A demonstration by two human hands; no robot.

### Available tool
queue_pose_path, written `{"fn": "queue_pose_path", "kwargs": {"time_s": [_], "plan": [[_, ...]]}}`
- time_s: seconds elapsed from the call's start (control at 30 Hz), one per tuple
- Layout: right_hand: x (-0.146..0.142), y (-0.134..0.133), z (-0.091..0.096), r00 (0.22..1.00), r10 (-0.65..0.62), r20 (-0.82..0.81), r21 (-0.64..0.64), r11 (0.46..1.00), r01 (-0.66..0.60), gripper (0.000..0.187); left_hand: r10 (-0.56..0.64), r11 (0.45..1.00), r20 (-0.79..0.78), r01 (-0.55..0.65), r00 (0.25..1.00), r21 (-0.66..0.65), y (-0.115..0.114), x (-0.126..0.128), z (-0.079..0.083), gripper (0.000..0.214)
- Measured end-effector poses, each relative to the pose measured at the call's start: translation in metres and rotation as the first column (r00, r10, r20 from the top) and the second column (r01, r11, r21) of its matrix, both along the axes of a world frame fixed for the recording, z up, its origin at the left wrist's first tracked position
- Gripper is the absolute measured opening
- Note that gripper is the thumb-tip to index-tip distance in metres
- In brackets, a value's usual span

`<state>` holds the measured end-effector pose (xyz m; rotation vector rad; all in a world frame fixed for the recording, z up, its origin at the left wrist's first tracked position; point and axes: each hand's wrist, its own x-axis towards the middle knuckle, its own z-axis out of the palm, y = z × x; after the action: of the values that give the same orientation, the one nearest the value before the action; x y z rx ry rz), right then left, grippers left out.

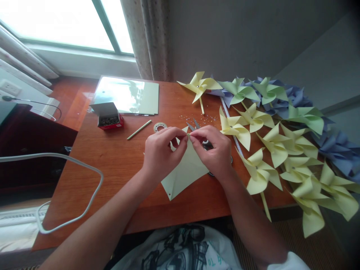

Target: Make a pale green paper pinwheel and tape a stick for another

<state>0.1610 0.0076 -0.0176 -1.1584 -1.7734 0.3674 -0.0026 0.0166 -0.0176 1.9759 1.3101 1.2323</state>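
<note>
My left hand [165,146] and my right hand [213,148] meet above the table, each closed in a pinch. Between their fingertips is a tiny greenish bit, too small to name. Beneath them lies a pale yellow-green paper sheet [184,170] with crease lines and a small dark hole or dot near its lower corner. Scissors [194,124] lie partly under my right hand, blades pointing away and handles mostly covered. Just beyond my left hand is a roll of tape [160,126].
A red box [110,125] of small dark pieces stands open at left, near a rolled paper stick [139,129]. Behind are glossy sheets [126,95]. Several yellow pinwheels [258,170], green pinwheels [239,90] and blue-violet pinwheels [341,150] crowd the right. A white cable [97,187] crosses the left edge.
</note>
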Motion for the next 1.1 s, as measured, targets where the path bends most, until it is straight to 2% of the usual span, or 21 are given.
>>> {"fn": "queue_pose_path", "kwargs": {"time_s": [0.13,0.33,0.5,1.1], "plan": [[-0.0009,0.0004,-0.0023,0.999,-0.018,0.045,0.054,0.998,0.016,0.01,0.032,0.996,-0.099,-0.024,0.995,0.083,-0.0026,0.0018,0.0012,0.008],[-0.0019,-0.0001,-0.0072,0.994,-0.042,0.103,0.133,0.991,0.028,0.012,0.054,0.993,-0.179,-0.034,0.982,0.114,-0.0047,0.0026,0.0006,0.011],[-0.0013,-0.0008,-0.0061,0.994,-0.03,0.103,0.153,0.988,0.014,0.017,0.042,0.995,-0.151,-0.028,0.988,0.097,-0.0046,0.0013,0.0008,0.011],[-0.0016,-0.0006,-0.0008,1.0,0.016,0.002,0.059,0.998,-0.016,0.018,0.012,0.998,-0.059,-0.009,0.998,0.056,-0.0015,0.0004,0.0032,0.011]]}}
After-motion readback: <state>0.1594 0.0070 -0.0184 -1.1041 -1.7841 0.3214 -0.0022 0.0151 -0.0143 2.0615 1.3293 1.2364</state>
